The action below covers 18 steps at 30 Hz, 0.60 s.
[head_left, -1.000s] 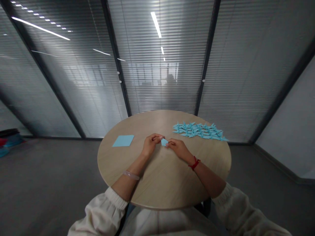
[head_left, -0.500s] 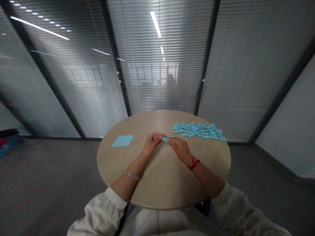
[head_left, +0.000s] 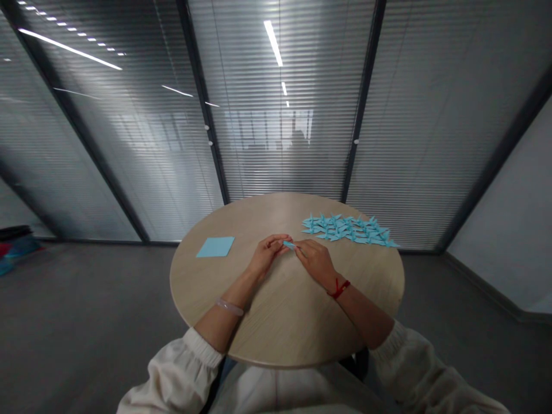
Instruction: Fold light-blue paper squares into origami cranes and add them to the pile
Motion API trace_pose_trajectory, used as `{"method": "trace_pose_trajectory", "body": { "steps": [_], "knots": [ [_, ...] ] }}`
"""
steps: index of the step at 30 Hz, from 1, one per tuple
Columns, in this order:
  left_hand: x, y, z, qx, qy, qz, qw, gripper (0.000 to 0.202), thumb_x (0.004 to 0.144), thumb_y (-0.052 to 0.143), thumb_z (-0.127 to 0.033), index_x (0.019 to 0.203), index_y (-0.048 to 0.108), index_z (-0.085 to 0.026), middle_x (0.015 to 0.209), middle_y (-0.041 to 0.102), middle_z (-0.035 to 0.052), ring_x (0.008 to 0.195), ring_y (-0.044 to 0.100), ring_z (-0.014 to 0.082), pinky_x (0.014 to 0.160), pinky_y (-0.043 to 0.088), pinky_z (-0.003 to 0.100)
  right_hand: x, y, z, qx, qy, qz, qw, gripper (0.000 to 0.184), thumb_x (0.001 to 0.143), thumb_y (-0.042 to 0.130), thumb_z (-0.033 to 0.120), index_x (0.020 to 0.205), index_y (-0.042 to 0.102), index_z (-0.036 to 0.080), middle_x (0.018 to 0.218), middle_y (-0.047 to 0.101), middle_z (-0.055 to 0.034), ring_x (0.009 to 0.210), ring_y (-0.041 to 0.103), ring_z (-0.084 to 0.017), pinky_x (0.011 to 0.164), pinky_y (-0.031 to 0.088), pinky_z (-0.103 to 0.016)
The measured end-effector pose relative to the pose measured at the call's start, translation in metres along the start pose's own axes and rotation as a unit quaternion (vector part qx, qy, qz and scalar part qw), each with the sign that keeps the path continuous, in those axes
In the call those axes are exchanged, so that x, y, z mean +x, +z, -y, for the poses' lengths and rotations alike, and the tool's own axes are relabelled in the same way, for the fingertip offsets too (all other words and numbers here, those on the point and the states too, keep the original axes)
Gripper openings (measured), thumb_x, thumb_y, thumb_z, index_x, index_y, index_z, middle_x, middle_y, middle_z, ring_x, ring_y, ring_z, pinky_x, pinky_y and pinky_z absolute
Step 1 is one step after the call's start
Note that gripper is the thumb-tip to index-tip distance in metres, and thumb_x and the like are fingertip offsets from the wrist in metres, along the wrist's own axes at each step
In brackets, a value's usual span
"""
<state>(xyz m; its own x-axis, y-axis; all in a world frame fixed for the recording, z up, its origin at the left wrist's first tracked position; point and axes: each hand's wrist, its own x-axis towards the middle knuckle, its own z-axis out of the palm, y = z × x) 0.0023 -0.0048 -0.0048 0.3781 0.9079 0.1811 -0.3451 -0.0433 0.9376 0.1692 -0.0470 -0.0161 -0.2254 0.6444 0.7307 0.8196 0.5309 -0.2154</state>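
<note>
A small piece of folded blue paper (head_left: 288,245) is pinched between my two hands over the middle of the round table. My left hand (head_left: 268,253) is closed on its left end, with the fingers curled. On its right end, my right hand (head_left: 314,257) is closed too, thumb and fingertips together. The fingers cover much of the paper, so its exact folded shape is hard to make out. Several folded blue paper cranes (head_left: 349,228) lie in rows to the right, beyond my right hand. Flat blue paper (head_left: 215,246) lies to the left of my left hand.
The round wooden table (head_left: 293,328) has its near edge just in front of my lap. Glass partitions with blinds (head_left: 284,167) stand behind its far edge. Dark and coloured items (head_left: 17,247) sit on the floor at far left.
The folded paper is tipped a little and shows a narrower face than before. The fingers of both hands have shifted slightly around it; the other things stay put.
</note>
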Motion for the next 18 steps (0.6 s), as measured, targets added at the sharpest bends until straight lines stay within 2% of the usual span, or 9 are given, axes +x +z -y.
{"method": "trace_pose_trajectory", "body": {
  "steps": [6,9,11,14,18],
  "knots": [
    [0.001,0.000,0.002,0.035,0.007,0.033,0.999,0.031,0.072,0.069,-0.030,0.098,0.067,-0.013,0.108,0.066,0.0108,0.101,0.061,0.0182,0.096,0.044,0.036,0.001,0.002,-0.002,0.039,0.012,0.004,0.999,0.025,0.092,0.043,0.027,0.103,0.065,0.020,0.098,0.068,-0.0080,0.093,0.060,-0.020,0.086,0.044,-0.033],
    [0.003,-0.001,0.002,0.102,0.027,0.047,0.993,0.037,0.073,0.067,-0.037,0.102,0.067,-0.014,0.107,0.067,0.0102,0.096,0.062,0.0187,0.090,0.048,0.036,0.001,0.002,-0.003,0.056,0.022,-0.005,0.998,0.027,0.092,0.042,0.029,0.099,0.066,0.019,0.095,0.069,-0.0082,0.091,0.060,-0.020,0.085,0.044,-0.034],
    [0.004,-0.002,0.000,0.181,0.063,0.051,0.980,0.038,0.072,0.067,-0.039,0.102,0.067,-0.015,0.106,0.068,0.0093,0.093,0.063,0.0195,0.086,0.049,0.035,0.002,0.001,-0.004,0.062,0.030,-0.012,0.998,0.027,0.093,0.042,0.030,0.097,0.067,0.019,0.095,0.069,-0.0084,0.090,0.061,-0.020,0.085,0.044,-0.033],
    [0.002,-0.002,-0.004,0.305,0.130,0.038,0.943,0.032,0.072,0.067,-0.037,0.097,0.070,-0.018,0.101,0.070,0.0082,0.089,0.064,0.0206,0.085,0.048,0.034,0.002,0.001,-0.004,0.071,0.038,-0.024,0.996,0.027,0.093,0.042,0.030,0.096,0.067,0.018,0.096,0.069,-0.0082,0.091,0.061,-0.019,0.086,0.044,-0.032],
    [-0.003,0.000,-0.010,0.371,0.179,0.011,0.911,0.023,0.076,0.062,-0.036,0.089,0.073,-0.020,0.094,0.072,0.0076,0.085,0.065,0.0209,0.083,0.048,0.032,0.003,0.001,-0.003,0.091,0.032,-0.016,0.995,0.028,0.093,0.041,0.030,0.096,0.066,0.018,0.096,0.069,-0.0075,0.091,0.061,-0.019,0.086,0.045,-0.032]
  ]
}}
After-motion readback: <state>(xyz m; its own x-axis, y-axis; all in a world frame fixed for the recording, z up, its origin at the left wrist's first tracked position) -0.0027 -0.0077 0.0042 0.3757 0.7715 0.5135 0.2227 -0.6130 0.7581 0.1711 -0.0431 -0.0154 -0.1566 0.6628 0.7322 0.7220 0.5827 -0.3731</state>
